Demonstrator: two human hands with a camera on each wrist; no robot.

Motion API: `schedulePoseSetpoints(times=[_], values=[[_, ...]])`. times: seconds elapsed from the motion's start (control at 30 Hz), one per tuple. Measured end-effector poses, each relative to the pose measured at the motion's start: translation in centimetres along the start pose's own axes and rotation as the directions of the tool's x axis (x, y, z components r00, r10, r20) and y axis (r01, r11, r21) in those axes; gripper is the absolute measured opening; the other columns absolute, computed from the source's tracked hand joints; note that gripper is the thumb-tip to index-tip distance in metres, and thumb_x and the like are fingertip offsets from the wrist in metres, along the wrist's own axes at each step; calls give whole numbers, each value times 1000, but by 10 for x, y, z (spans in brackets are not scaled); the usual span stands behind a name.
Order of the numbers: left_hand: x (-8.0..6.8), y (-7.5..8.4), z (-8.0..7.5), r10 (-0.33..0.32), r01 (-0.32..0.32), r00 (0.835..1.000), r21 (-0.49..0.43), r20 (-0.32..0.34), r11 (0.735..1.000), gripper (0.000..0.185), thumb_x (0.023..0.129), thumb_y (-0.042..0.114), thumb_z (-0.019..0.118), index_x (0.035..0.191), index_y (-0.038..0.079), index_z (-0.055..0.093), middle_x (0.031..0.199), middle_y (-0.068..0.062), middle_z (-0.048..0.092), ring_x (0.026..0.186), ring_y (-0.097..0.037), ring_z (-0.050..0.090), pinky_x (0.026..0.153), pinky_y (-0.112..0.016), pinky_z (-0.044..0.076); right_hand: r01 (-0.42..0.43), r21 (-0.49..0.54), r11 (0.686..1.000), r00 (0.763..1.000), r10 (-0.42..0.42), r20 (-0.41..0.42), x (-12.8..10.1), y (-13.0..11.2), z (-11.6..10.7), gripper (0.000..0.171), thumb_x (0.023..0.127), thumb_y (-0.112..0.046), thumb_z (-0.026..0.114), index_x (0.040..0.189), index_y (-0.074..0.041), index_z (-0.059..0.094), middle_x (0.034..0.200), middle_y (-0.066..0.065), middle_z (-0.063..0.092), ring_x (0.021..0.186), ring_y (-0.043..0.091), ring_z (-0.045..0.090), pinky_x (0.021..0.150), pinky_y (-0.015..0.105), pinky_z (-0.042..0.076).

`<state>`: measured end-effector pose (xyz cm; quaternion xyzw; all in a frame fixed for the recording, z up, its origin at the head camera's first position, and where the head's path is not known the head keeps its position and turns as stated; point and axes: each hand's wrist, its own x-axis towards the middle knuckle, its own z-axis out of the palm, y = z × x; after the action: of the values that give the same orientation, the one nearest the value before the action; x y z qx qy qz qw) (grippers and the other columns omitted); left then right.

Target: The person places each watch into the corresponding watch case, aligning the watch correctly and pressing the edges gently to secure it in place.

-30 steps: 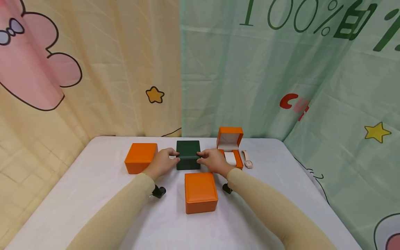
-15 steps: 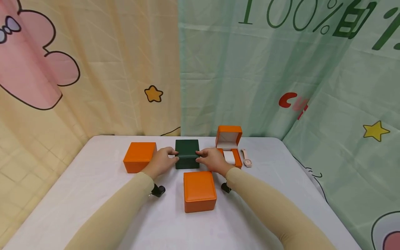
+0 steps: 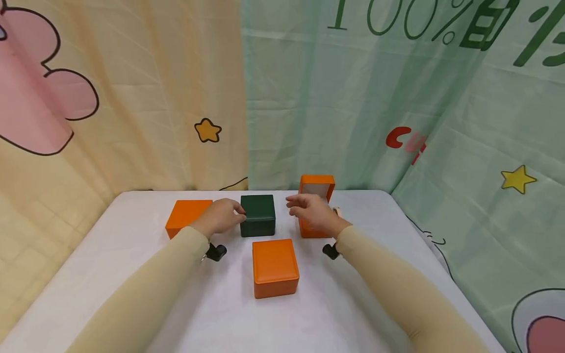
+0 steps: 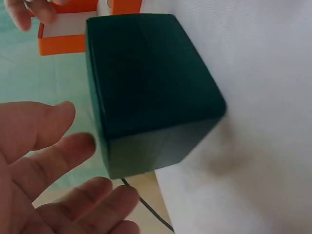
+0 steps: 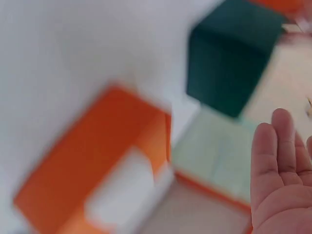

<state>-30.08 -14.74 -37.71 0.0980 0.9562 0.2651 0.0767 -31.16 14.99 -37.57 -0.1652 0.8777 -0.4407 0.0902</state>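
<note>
Left hand (image 3: 219,217) first: it sits by the left side of the dark green square hinged box (image 3: 258,214), fingers relaxed and no longer wrapped round it, and the left wrist view shows them spread just off the box wall (image 4: 146,92). That box stands shut on the white cloth-covered table (image 3: 132,274), between the closed orange box at far left (image 3: 184,215) and the open orange box with a pale lining (image 3: 314,206) to its right. Half a second ago both hands were pressed to its sides; now the grip is gone and the green box rests on its own, so my read is that it has been set down and let go.

Nearer the person lies a second closed orange box (image 3: 274,267), well apart from either hand.

Over to the right hand (image 3: 312,212): it has lifted away and moved rightward, now hovering in front of the open orange box, palm slack and holding nothing. The blurred right wrist view shows loose fingers (image 5: 280,170) above that box's lining. Printed yellow and green curtains (image 3: 353,98) hang behind.
</note>
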Motion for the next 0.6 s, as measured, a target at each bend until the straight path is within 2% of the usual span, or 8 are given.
schedulePoseSetpoints(times=[0.07,0.13,0.2,0.27,0.4,0.5,0.6], values=[[1,6,-3,16,-16,1000,26,-1,1000,35,103,31,67,132,12,72,139,-16,68,113,-32,64,100,-49,57,6,14,1000,999,-5,-54,-9,4,-22,36,108,-18,60,143,-9,64,139,13,69,121,29,71,108,47,56],[1,13,-5,36,-36,999,37,-3,999,40,103,32,67,138,13,68,140,-16,67,114,-32,65,103,-52,56,0,-34,999,994,-4,-113,-17,13,-44,34,109,-16,58,140,-6,66,137,16,69,120,33,70,107,48,56],[1,22,-7,53,-53,999,36,-2,998,44,103,33,67,143,14,65,142,-15,66,116,-33,65,106,-53,55,-23,-127,992,988,4,-151,-23,28,-64,33,109,-15,56,139,-4,66,137,17,68,122,35,69,107,50,56],[2,31,-6,68,-69,998,36,9,997,47,103,33,67,145,15,63,145,-13,65,120,-32,64,109,-53,53,-61,-241,969,987,22,-158,-26,44,-79,35,109,-14,55,141,-4,65,140,17,67,124,37,66,107,51,56],[10,49,0,105,-107,994,67,39,992,50,103,34,67,148,14,60,148,-12,63,127,-32,62,114,-53,49,-129,-418,899,991,105,-81,-29,76,-95,42,108,-13,56,150,-7,58,150,18,60,132,38,62,109,53,53],[18,61,6,119,-127,990,113,69,985,53,103,37,66,150,15,58,149,-10,62,132,-31,61,116,-52,47,-166,-479,862,984,178,-21,-30,93,-98,48,106,-13,60,153,-9,55,151,20,58,134,40,60,110,53,52],[26,72,12,140,-152,986,143,91,978,55,102,38,66,151,15,57,151,-9,62,136,-31,59,119,-52,45,-201,-522,829,971,238,4,-29,105,-98,51,104,-15,64,154,-11,54,149,22,60,135,40,58,113,55,50]])
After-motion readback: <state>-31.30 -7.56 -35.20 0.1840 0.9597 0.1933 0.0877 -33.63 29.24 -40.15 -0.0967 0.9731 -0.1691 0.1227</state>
